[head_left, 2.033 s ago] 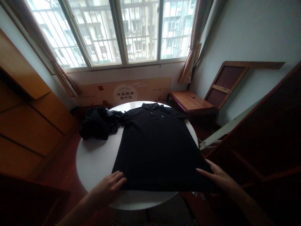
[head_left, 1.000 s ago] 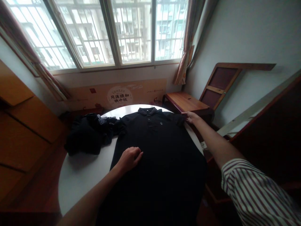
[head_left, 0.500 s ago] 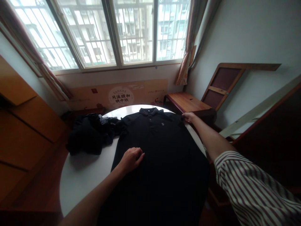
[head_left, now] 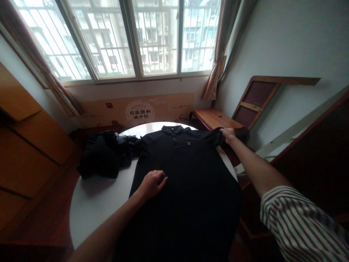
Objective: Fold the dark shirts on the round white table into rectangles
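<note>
Holding a black shirt (head_left: 185,174) by the end of one sleeve (head_left: 214,137), a person works at a round white table (head_left: 94,209) below a barred window (head_left: 156,40). The right hand (head_left: 228,134), at the end of a reaching arm in a striped cuff (head_left: 283,203), grasps the sleeve out at the table's far right edge. The left hand (head_left: 153,182) rests on the shirt's body, fingers curled; whether it pinches any cloth cannot be told.

The shirt lies front up across the right of the table, its collar (head_left: 172,130) at the far side, a small logo (head_left: 189,143) showing on the chest. Its lower end runs into shadow, the hem too dark to make out.

By appearances the work is at an early stage: the body is spread and mostly smooth, but no fold shows. The gripped sleeve is not yet laid down, and the opposite sleeve (head_left: 143,147) sits rumpled against a heap of dark clothes (head_left: 99,160), which lies jumbled on the table's left and looks unsorted.
</note>
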A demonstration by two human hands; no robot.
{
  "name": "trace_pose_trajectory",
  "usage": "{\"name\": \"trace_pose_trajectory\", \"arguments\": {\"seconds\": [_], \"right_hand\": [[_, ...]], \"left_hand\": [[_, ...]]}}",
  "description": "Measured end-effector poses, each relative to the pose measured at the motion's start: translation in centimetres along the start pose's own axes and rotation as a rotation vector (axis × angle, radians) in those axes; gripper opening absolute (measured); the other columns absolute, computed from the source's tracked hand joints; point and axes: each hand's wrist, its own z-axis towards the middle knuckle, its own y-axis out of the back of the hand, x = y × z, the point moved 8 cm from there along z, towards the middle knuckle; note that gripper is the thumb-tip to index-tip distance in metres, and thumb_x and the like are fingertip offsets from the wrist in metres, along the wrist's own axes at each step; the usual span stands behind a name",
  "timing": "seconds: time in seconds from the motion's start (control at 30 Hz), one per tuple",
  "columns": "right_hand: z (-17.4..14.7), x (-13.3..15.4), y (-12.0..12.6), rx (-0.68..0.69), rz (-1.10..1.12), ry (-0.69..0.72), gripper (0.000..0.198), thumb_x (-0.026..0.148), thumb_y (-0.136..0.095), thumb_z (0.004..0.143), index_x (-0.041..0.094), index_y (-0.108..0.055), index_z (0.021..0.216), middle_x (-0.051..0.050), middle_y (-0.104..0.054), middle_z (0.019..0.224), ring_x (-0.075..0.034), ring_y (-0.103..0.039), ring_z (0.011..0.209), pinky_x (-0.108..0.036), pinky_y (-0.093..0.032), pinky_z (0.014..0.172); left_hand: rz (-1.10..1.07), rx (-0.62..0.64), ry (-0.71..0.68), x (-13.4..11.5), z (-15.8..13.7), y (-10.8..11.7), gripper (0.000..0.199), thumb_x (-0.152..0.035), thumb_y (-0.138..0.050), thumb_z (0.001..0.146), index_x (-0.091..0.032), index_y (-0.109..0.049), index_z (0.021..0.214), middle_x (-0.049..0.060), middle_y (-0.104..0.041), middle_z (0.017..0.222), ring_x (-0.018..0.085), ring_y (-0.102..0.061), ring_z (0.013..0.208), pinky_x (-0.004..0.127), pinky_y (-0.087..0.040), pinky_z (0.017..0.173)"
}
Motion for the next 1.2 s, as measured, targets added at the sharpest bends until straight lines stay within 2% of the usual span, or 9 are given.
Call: {"name": "trace_pose_trajectory", "arguments": {"seconds": [0.13, 0.4, 0.5, 0.63, 0.7, 0.77, 0.87, 1.0, 1.2], "right_hand": [[-1.0, 1.0, 1.1, -0.189, -0.086, 0.090, 0.011, 0.016, -0.067, 0.074, 0.018, -0.066, 0.085, 0.002, -0.058, 0.061, -0.013, -0.058, 0.062, -0.017, -0.045, 0.051], [-2.9, 4.1, -0.9, -0.097, -0.208, 0.276, 0.013, 0.010, -0.069, 0.072, 0.016, -0.069, 0.084, -0.003, -0.068, 0.079, -0.014, -0.063, 0.078, -0.019, -0.051, 0.068], [-4.5, 6.3, -3.3, 0.008, -0.232, 0.379, 0.015, 0.012, -0.074, 0.071, 0.017, -0.072, 0.085, -0.002, -0.069, 0.082, -0.013, -0.063, 0.080, -0.019, -0.052, 0.073], [-8.4, 7.2, -9.1, 0.459, -0.272, 0.431, 0.016, 0.023, -0.080, 0.074, 0.016, -0.073, 0.087, -0.005, -0.071, 0.076, -0.015, -0.065, 0.067, -0.025, -0.055, 0.069], [-10.7, 6.5, -11.2, 0.593, -0.377, 0.493, 0.017, 0.029, -0.076, 0.080, 0.016, -0.073, 0.090, -0.009, -0.073, 0.085, -0.020, -0.069, 0.078, -0.031, -0.056, 0.080], [-12.5, 4.9, -12.0, 0.563, -0.520, 0.580, 0.027, 0.034, -0.073, 0.083, 0.017, -0.073, 0.104, -0.012, -0.072, 0.112, -0.027, -0.066, 0.108, -0.036, -0.048, 0.100], [-14.3, 0.6, -12.7, 0.503, -0.811, 0.612, 0.056, 0.046, -0.064, 0.089, 0.022, -0.056, 0.139, -0.013, -0.044, 0.153, -0.034, -0.033, 0.143, -0.050, -0.023, 0.118], [-14.8, -3.5, -13.1, 0.488, -1.120, 0.606, 0.066, 0.061, -0.039, 0.096, 0.030, -0.033, 0.154, -0.009, -0.019, 0.165, -0.036, -0.013, 0.150, -0.062, -0.008, 0.117], [-13.3, -3.2, -12.2, 0.543, -1.195, 0.553, 0.068, 0.066, -0.030, 0.096, 0.034, -0.027, 0.156, -0.007, -0.014, 0.166, -0.035, -0.012, 0.151, -0.065, -0.011, 0.115]], "left_hand": [[0.009, -0.001, 0.005, 0.1, 0.0, -0.1, 0.021, -0.036, -0.050, 0.097, -0.020, -0.060, 0.088, 0.004, -0.065, 0.083, 0.018, -0.059, 0.075, 0.031, -0.043, 0.070], [-0.005, 0.012, 0.001, -0.1, 0.0, 0.1, 0.022, -0.036, -0.048, 0.097, -0.020, -0.061, 0.089, 0.004, -0.065, 0.083, 0.018, -0.059, 0.076, 0.031, -0.044, 0.071], [-0.011, 0.008, -0.004, -0.1, 0.0, 0.1, 0.021, -0.035, -0.049, 0.097, -0.020, -0.061, 0.090, 0.004, -0.065, 0.084, 0.018, -0.059, 0.075, 0.031, -0.044, 0.071], [-0.021, -0.001, -0.004, -0.1, -0.1, 0.2, 0.020, -0.035, -0.050, 0.096, -0.020, -0.062, 0.090, 0.004, -0.065, 0.084, 0.018, -0.059, 0.075, 0.031, -0.044, 0.070], [-0.016, 0.003, -0.002, -0.1, -0.1, 0.2, 0.020, -0.035, -0.050, 0.096, -0.020, -0.062, 0.090, 0.004, -0.065, 0.084, 0.018, -0.059, 0.076, 0.030, -0.044, 0.070], [-0.009, 0.013, 0.001, -0.2, -0.1, 0.2, 0.021, -0.036, -0.050, 0.096, -0.020, -0.062, 0.091, 0.004, -0.064, 0.084, 0.018, -0.059, 0.076, 0.030, -0.044, 0.071], [-0.005, 0.021, 0.005, -0.2, -0.1, 0.3, 0.020, -0.035, -0.051, 0.096, -0.020, -0.062, 0.091, 0.004, -0.064, 0.084, 0.017, -0.058, 0.075, 0.031, -0.045, 0.072], [-0.017, 0.015, -0.003, -0.3, 0.0, 0.3, 0.020, -0.035, -0.051, 0.096, -0.020, -0.062, 0.090, 0.004, -0.064, 0.084, 0.017, -0.058, 0.076, 0.031, -0.044, 0.072], [-0.035, 0.035, 0.003, -0.3, -0.1, 0.3, 0.021, -0.036, -0.052, 0.096, -0.019, -0.064, 0.092, 0.004, -0.064, 0.085, 0.017, -0.058, 0.077, 0.031, -0.045, 0.072]]}}
